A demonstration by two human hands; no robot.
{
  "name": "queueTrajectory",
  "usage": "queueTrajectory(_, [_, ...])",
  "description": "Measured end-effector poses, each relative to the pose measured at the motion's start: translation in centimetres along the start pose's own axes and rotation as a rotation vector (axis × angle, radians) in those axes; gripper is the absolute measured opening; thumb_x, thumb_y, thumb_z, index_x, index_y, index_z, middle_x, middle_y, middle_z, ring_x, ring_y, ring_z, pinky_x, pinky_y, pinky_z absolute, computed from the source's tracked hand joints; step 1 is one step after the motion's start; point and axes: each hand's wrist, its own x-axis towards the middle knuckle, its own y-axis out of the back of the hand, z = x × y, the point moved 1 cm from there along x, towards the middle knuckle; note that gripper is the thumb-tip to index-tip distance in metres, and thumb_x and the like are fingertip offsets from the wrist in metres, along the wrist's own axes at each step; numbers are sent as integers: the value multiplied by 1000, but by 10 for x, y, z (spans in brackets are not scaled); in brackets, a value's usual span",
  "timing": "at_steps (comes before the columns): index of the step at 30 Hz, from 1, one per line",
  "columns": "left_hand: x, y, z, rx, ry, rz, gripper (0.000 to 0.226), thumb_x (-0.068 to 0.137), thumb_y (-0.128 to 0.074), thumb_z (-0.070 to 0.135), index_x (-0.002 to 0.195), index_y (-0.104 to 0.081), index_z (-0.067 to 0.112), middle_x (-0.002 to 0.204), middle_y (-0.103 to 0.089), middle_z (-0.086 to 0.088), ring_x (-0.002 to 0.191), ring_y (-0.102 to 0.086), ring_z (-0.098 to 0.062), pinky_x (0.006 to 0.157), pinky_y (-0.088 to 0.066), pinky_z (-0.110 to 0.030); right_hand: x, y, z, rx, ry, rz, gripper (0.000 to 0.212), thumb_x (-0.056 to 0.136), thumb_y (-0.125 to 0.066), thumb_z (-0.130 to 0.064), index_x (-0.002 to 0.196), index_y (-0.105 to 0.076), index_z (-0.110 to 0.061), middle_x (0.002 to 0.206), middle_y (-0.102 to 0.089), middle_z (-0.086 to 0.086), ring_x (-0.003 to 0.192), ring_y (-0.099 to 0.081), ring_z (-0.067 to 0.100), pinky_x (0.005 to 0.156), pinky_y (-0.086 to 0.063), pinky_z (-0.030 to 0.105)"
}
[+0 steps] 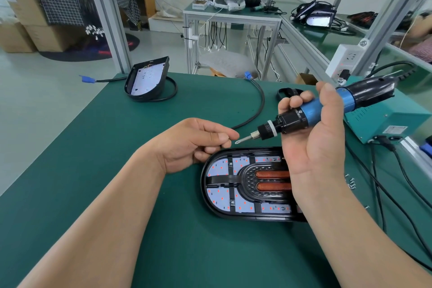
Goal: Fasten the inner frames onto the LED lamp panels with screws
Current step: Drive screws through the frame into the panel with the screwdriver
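Note:
An oval black LED lamp panel (224, 196) lies on the green mat, its black inner frame (247, 182) set over white LED boards and two orange tubes. My right hand (318, 145) grips a blue and black electric screwdriver (311, 112) above the panel, its bit pointing left. My left hand (194, 142) hovers over the panel's far left edge with fingers curled, thumb and forefinger pinched together just left of the bit tip; whether a screw sits between them I cannot tell. My right forearm hides the panel's right end.
A second lamp panel (147, 79) stands tilted at the mat's far left, its black cable (257, 100) curving across the mat. Several loose screws (350, 182) lie to the right. A teal power supply box (388, 121) with cables sits at the right edge.

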Motion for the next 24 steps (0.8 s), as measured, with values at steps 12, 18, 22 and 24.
queueTrajectory(12, [0, -5, 1, -17, -40, -4, 20, 89, -67, 3, 101, -82, 8, 84, -72, -7, 58, -45, -4, 45, -32, -11, 2, 1, 3, -31, 13, 45, 21, 105, -67, -32, 110, -55, -15, 89, -59, 3, 81, -60, 19, 101, -57, 40])
queueTrajectory(18, [-1, -7, 2, -22, -38, 15, 21, 84, -71, 6, 101, -83, 6, 81, -72, -7, 58, -46, -5, 46, -31, -11, 0, 1, 2, -27, 10, 32, 20, 105, -66, -32, 109, -56, -14, 88, -59, 3, 81, -59, 19, 101, -57, 41])
queueTrajectory(22, [0, -6, 2, -14, -32, 10, 22, 84, -71, 7, 101, -85, 9, 82, -72, -6, 59, -46, -5, 47, -30, -12, 1, 0, 2, -24, 5, 30, 19, 105, -66, -32, 106, -58, -15, 88, -60, 2, 81, -60, 19, 102, -57, 41])
queueTrajectory(24, [0, -6, 2, -6, -35, 5, 22, 85, -71, 7, 102, -85, 9, 82, -73, -5, 59, -46, -4, 47, -30, -11, 2, 0, 3, -19, 8, 23, 20, 105, -66, -31, 109, -56, -14, 88, -60, 3, 82, -60, 19, 101, -57, 41])
